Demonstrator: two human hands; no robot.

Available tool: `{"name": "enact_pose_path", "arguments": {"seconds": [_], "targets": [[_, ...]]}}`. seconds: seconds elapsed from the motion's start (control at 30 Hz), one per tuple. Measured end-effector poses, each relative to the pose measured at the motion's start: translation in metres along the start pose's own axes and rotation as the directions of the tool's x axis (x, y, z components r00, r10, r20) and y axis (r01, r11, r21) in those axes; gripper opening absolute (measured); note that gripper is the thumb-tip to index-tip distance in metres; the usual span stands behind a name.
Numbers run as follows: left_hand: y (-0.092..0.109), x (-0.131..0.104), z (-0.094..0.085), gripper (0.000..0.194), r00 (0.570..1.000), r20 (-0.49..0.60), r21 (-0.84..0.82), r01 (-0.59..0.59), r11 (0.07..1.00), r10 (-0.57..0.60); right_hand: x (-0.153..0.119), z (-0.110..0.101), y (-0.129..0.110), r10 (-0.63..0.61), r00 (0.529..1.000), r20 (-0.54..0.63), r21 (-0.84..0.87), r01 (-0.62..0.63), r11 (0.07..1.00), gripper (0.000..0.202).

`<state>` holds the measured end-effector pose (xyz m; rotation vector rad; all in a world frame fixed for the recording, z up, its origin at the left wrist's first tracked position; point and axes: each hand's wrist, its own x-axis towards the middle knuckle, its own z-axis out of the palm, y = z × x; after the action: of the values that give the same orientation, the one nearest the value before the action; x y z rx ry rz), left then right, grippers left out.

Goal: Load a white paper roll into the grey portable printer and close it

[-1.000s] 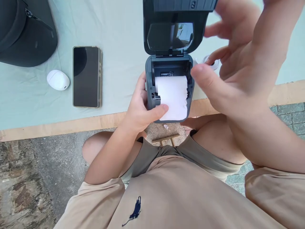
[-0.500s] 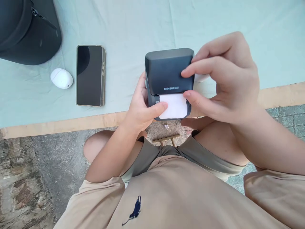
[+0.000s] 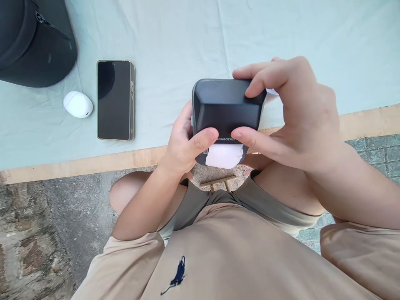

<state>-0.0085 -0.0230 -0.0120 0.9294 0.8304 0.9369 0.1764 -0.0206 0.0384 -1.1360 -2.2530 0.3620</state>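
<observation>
Pale-green cloth-covered table [image 3: 175, 33], dark rounded plastic printer [image 3: 229, 114] above its near edge

Left hand [image 3: 185, 143] and right hand [image 3: 300, 110] grasp the printer. Uneven thumb pressure could skew its ragged white paper strip [image 3: 224, 157]. Counted: one table, one black zippered fabric bag [image 3: 43, 46], one printer, one black rectangular phone [image 3: 114, 100], one glossy white oval case [image 3: 78, 104], one strip.

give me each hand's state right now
Left hand: closed on the left side of the black printer.
Right hand: closed on the right side of the black printer.
</observation>
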Motion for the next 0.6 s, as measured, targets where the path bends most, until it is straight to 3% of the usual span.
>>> {"name": "enact_pose_path", "arguments": {"seconds": [0.17,0.23,0.37,0.47,0.6], "targets": [[-0.001,0.003,0.000,0.043,0.998,0.021,-0.022,-0.051,0.998,0.052,0.002,-0.001,0.005,0.030,0.996,0.087,-0.016,-0.029,0.999,0.028],[-0.003,0.004,0.001,0.044,0.999,0.003,-0.047,-0.044,0.998,0.044,0.003,0.001,0.008,0.014,0.998,0.062,-0.052,-0.011,0.999,0.028],[-0.004,0.007,0.002,0.044,0.998,0.016,-0.163,-0.060,0.985,0.063,0.003,0.004,0.016,-0.065,0.994,-0.093,-0.195,0.046,0.980,0.030],[0.000,0.011,0.001,0.039,0.995,0.012,-0.218,-0.097,0.971,0.102,0.002,0.006,0.019,-0.099,0.990,-0.096,-0.234,0.074,0.969,0.035],[0.003,0.016,-0.003,0.037,0.988,-0.029,-0.141,-0.155,0.978,0.153,0.003,0.007,0.019,-0.099,0.992,-0.072,-0.161,0.086,0.983,0.044]]}}
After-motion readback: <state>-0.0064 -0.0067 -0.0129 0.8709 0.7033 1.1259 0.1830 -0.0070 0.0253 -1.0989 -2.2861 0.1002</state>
